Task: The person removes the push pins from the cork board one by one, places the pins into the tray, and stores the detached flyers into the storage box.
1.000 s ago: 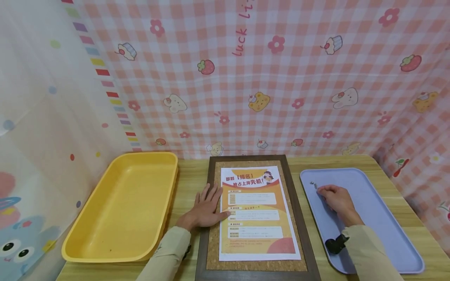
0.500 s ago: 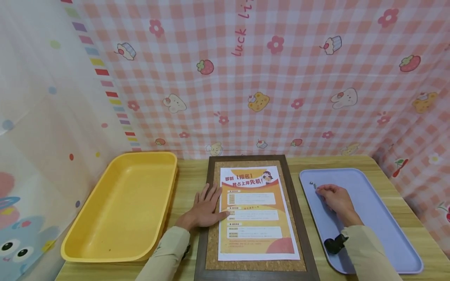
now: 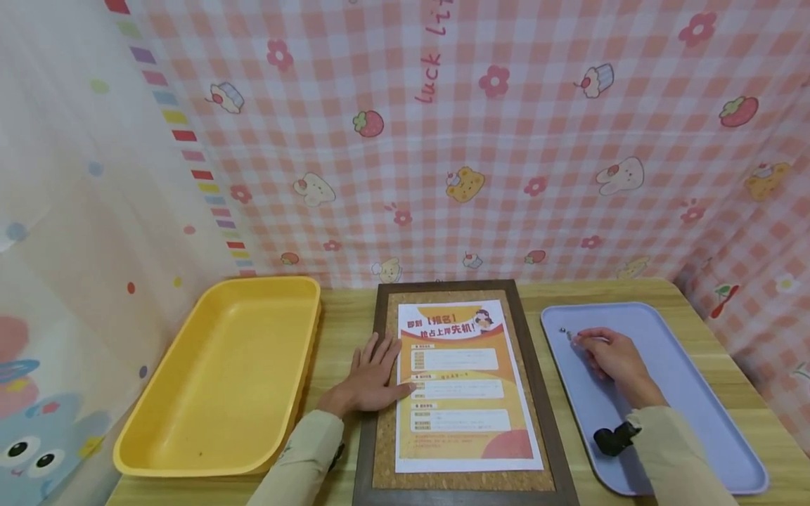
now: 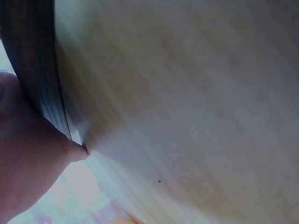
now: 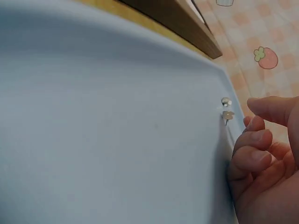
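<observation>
My left hand (image 3: 370,383) lies with spread fingers across the brown frame of a cork board (image 3: 382,450), its thumb and fingertips at the left edge of a printed orange-and-white sheet (image 3: 468,464). In the left wrist view part of that hand (image 4: 37,154) shows beside the dark frame. Over the lavender tray (image 3: 683,393), my right hand (image 3: 614,358) has its thumb and forefinger beside two small push pins. The right wrist view shows one push pin (image 5: 226,101) and another push pin (image 5: 227,115), with a visible needle, just off the fingertips; thumb and forefinger stand slightly apart.
A deep yellow tray (image 3: 221,393) stands left of the cork board on the wooden table (image 3: 344,309). Behind it hangs a pink checked curtain (image 3: 405,147). A black wrist-worn device (image 3: 614,440) is at the right cuff, over the tray.
My right hand's thumb and forefinger, close together before, now part a little near the push pins, and its lower fingers show more. My left hand keeps its place on the board.
</observation>
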### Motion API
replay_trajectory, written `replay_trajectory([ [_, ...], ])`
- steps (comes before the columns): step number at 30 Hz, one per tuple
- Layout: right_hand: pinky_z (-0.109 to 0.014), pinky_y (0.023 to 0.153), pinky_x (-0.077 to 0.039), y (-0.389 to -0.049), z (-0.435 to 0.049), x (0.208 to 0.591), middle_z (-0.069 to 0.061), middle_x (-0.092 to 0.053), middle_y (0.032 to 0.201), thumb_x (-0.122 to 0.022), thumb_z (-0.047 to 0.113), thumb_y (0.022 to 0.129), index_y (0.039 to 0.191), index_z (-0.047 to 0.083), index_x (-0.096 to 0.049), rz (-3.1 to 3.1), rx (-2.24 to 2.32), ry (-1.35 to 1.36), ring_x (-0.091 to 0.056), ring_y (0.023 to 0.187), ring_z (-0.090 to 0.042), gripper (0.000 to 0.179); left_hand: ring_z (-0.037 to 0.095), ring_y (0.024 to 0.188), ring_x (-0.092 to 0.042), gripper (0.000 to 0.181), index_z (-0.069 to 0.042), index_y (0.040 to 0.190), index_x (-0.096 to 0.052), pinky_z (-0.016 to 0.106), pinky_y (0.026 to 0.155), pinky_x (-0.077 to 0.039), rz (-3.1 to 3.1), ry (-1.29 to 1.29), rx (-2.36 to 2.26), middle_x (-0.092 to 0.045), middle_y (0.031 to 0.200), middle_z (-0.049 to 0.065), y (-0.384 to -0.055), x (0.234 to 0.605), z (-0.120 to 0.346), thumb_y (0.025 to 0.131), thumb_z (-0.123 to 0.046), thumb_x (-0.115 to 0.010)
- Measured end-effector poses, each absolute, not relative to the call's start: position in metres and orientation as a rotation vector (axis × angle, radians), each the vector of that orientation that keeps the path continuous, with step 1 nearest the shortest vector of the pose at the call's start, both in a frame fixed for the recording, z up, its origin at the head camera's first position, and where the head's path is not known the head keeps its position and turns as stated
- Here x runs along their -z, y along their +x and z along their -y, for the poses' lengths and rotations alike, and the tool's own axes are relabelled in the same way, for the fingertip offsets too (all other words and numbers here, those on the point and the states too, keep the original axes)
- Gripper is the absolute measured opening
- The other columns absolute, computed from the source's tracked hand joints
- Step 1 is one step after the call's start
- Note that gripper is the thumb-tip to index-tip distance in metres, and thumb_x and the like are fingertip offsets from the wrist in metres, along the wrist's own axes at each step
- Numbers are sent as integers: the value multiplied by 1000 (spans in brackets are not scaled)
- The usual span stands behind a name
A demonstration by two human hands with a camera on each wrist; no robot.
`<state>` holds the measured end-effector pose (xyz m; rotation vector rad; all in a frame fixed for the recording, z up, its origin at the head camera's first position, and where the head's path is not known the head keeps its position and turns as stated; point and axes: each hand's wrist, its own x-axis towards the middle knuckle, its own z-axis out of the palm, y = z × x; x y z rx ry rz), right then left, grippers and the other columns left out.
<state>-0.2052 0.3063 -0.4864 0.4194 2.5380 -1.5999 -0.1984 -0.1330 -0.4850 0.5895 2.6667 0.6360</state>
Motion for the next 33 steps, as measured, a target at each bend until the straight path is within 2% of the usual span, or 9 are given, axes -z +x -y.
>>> replay_trajectory([
  [7,-28,48,-41,-214,-297,476,7,-50,60,-63,34,97,127,-1,-57,-2584,1542,334,-44,49,-8,46,34,152,12,89,-9,161,-9,63,117,4,-2670,578,-635,0,167,13,-199,487,133,97,-55,-50],
  [13,-28,48,-40,-224,-279,466,3,-52,64,-62,27,99,127,-4,-56,-2569,1580,185,-43,50,-9,42,34,152,13,90,-8,161,-7,64,116,5,-2671,606,-645,1,167,13,-199,490,135,97,-56,-50],
  [19,-26,47,-38,-236,-262,466,4,-50,60,-60,19,99,126,-6,-55,-2514,1663,127,-42,49,-8,37,33,152,12,88,-10,161,-8,63,117,3,-2675,589,-628,1,167,12,-199,489,134,98,-55,-50],
  [28,-30,48,-38,-248,-238,465,4,-44,55,-60,20,99,128,-4,-58,-2486,1651,56,-39,47,-12,37,31,152,14,89,-13,161,-6,62,118,4,-2669,583,-603,2,167,9,-199,487,134,98,-57,-49],
  [33,-29,48,-40,-256,-231,467,2,-48,61,-59,18,100,127,-6,-56,-2457,1663,48,-42,49,-11,37,32,152,13,88,-13,161,-7,62,118,3,-2672,586,-606,1,167,9,-199,487,134,97,-58,-49],
])
